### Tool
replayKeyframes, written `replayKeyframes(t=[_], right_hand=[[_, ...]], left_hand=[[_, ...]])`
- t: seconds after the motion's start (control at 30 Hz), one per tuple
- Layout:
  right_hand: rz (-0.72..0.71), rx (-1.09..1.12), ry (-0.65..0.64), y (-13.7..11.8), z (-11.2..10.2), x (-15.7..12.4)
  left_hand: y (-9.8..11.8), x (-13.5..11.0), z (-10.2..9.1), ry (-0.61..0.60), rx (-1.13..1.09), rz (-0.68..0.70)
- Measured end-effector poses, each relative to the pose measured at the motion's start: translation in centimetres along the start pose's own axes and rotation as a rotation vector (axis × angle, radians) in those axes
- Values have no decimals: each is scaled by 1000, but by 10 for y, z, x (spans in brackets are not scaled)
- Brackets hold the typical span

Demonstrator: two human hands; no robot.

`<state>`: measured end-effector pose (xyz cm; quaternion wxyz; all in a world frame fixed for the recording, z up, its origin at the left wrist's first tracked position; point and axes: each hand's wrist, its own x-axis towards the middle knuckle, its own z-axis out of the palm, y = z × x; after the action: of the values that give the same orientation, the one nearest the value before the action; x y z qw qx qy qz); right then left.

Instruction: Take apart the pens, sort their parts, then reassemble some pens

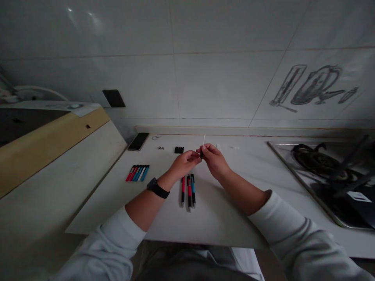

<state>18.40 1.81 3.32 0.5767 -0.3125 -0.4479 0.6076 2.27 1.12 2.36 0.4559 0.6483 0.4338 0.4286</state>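
Cabinet top (55,156) in beige fills the far left of my feed, with the white counter (234,210) butting against it. At the counter's back left corner a dark phone (138,141) lies flat. Nearer to me sits a tight row of red and blue pen barrels (137,173), side by side and touching. Behind them, toward the wall, I see a few small metal bits (160,148) and a little heap of black caps (179,150), well apart from the barrels.

At centre, the left hand (184,164), a black watch (157,188) on its wrist, has its fingers curled narrow, the tips pinched on a black pen part (201,154). Under and between the wrists lie 3 pens (188,190), parallel: 2 red, 1 blue. The black pen part is held above the counter, between both sets of fingertips, and a thin white refill (203,139) stands upright out of it. The right hand (215,160) is closed on the same part from the other side, its fingers meeting the left's.

Far right, a gas stove (322,164) is set into the counter.
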Motion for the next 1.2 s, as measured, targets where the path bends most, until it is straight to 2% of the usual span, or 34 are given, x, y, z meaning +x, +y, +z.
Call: replayKeyframes(t=[0.1, 0.23, 0.43, 0.7, 1.03, 1.13, 1.2], right_hand=[[37, 54, -3, 1, 3, -3], [64, -3, -27, 4, 4, -5], [87, -151, -10, -1, 1, -2], [54, -103, 45, -4, -3, 4], [54, -79, 11, -1, -1, 3], [24, -95, 9, -11, -2, 7], [-64, -145, 36, -27, -11, 15]], left_hand=[[-8, -3, 12, 0, -174, -54], [-13, -8, 5, -11, -270, -62], [-10, -12, -7, 57, -196, -33], [-14, -9, -8, 45, -169, -18], [-10, -12, -11, 29, -64, 5], [-7, -12, -12, 30, -34, 2], [-7, -13, -12, 36, -25, 8]])
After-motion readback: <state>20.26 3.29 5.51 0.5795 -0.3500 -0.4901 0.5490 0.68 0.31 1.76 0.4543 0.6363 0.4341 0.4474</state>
